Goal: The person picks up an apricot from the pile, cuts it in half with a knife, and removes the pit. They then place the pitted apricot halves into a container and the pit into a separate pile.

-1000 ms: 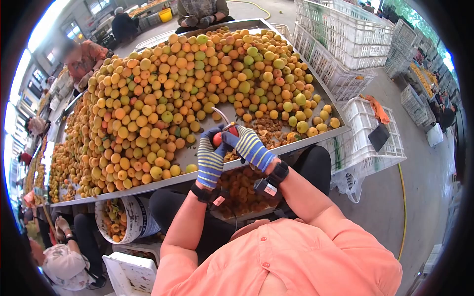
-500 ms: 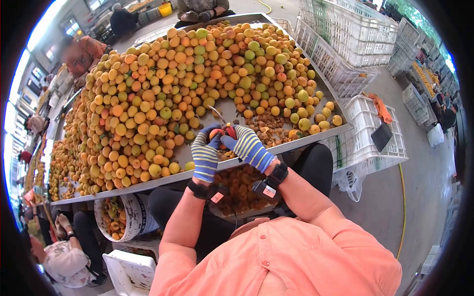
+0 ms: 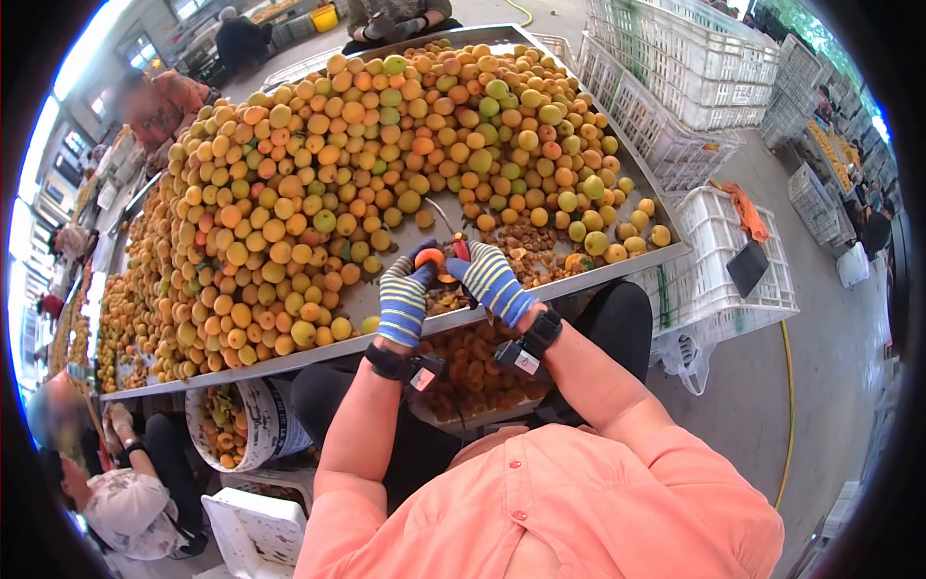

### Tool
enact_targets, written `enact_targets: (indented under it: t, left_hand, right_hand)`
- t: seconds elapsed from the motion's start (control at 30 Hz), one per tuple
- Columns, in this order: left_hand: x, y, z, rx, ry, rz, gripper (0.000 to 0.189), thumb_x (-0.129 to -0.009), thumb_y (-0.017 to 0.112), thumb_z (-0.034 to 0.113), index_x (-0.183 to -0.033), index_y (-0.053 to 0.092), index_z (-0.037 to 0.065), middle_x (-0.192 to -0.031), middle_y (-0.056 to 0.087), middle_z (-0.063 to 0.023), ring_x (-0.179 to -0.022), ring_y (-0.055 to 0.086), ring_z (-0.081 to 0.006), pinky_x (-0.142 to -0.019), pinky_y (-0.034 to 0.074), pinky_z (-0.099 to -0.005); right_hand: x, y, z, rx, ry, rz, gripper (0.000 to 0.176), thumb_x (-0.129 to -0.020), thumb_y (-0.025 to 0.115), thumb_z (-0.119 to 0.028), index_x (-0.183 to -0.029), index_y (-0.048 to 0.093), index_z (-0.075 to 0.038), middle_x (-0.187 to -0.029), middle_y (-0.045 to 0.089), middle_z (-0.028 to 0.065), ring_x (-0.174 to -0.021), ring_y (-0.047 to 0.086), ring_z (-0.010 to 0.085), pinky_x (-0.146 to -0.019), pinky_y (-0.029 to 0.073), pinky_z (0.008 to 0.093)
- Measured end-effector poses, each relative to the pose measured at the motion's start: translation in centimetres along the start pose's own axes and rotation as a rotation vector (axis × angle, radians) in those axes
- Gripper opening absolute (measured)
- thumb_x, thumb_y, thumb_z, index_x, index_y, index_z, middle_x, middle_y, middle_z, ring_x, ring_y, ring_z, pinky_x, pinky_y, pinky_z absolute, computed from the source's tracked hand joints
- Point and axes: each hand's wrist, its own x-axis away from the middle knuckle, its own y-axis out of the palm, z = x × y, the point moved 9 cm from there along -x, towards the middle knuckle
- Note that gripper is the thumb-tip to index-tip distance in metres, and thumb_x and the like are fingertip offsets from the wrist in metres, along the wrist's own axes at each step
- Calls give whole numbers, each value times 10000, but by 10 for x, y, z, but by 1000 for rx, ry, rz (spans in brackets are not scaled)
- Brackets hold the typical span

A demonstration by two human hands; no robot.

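Note:
Both hands wear blue-and-yellow striped gloves and meet over the near edge of a metal table (image 3: 280,360). My left hand (image 3: 403,294) is closed around an orange apricot (image 3: 429,258), whose upper side shows between thumb and fingers. In my right hand (image 3: 492,280) is a red-handled curved knife (image 3: 461,249); its thin bent blade points up and away, towards the fruit. A large heap of apricots (image 3: 289,193) covers the table ahead of the hands. Small brown bits, perhaps pits, (image 3: 529,246) lie just beyond my right hand.
Below the table edge, a container of cut apricots (image 3: 473,372) sits between my knees. A white bucket (image 3: 260,420) with fruit stands left. White crates (image 3: 709,63) are stacked right, near another crate (image 3: 719,217) holding an orange cloth. Other people sit around the table.
My hands have moved slightly apart, and more of the apricot shows. The knife blade has shifted a little right and stands more upright. At lower left, another person's head has come into view.

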Motion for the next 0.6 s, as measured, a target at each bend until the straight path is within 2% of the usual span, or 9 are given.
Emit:
enact_targets:
  t: [0.1,0.23,0.3,0.37,0.43,0.47,0.5,0.57,0.6]
  left_hand:
    - [6,6,10,74,-71,-104,343,-807,613,4,-1148,581,-19,-1027,633,-107,-838,623,-163,-732,520,-253]
    - [10,-1,10,371,-204,-194,290,-820,623,76,-1094,583,-8,-970,628,-97,-797,613,-159,-651,516,-230]
    - [8,-9,17,384,-164,-118,265,-829,615,61,-1086,594,1,-970,626,-102,-804,619,-171,-624,516,-221]
    - [9,-14,23,268,-120,-6,268,-827,626,59,-1086,599,0,-980,626,-106,-815,621,-170,-624,515,-223]
    - [5,-8,12,100,-132,-46,279,-812,662,56,-1079,611,-6,-956,644,-88,-770,622,-143,-615,512,-221]
    - [3,-5,4,33,-133,-62,281,-809,670,58,-1077,613,-6,-947,648,-82,-755,621,-135,-613,512,-221]
    - [4,1,4,-33,-133,-74,284,-806,677,59,-1076,615,-6,-938,653,-75,-739,620,-127,-611,511,-220]
    - [8,5,10,-89,-112,-81,312,-799,688,64,-1094,608,1,-915,661,-63,-709,613,-108,-602,500,-215]
    - [8,7,15,-132,-79,-94,319,-801,686,66,-1102,603,1,-917,661,-66,-712,612,-106,-600,496,-212]
  right_hand:
    - [12,-2,-13,-184,78,-130,286,-766,651,-238,-875,614,24,-674,592,50,-551,546,124,-509,447,260]
    - [21,-9,-21,-412,122,-272,211,-827,629,-202,-909,603,-9,-732,604,17,-586,576,79,-502,465,207]
    - [21,-17,-23,-483,135,-264,205,-834,626,-200,-918,599,-15,-754,609,22,-593,584,73,-502,475,202]
    - [14,-19,-26,-186,69,-148,266,-845,627,-244,-920,596,9,-760,612,62,-626,585,117,-558,487,257]
    - [11,-22,-41,142,-83,-93,330,-849,636,-292,-928,592,26,-751,612,90,-650,585,144,-592,486,288]
    - [4,-17,-36,194,-208,-82,448,-833,656,-385,-933,587,46,-748,614,127,-674,582,176,-637,478,320]
    - [7,-9,-40,200,-224,-131,492,-810,675,-427,-929,594,43,-748,625,131,-671,587,180,-635,476,317]
    - [3,2,-28,203,-326,-127,490,-805,678,-430,-914,599,42,-738,629,129,-672,588,172,-634,474,311]
    - [8,2,-36,274,-306,-138,437,-811,678,-383,-922,616,35,-751,643,108,-683,588,145,-634,474,304]
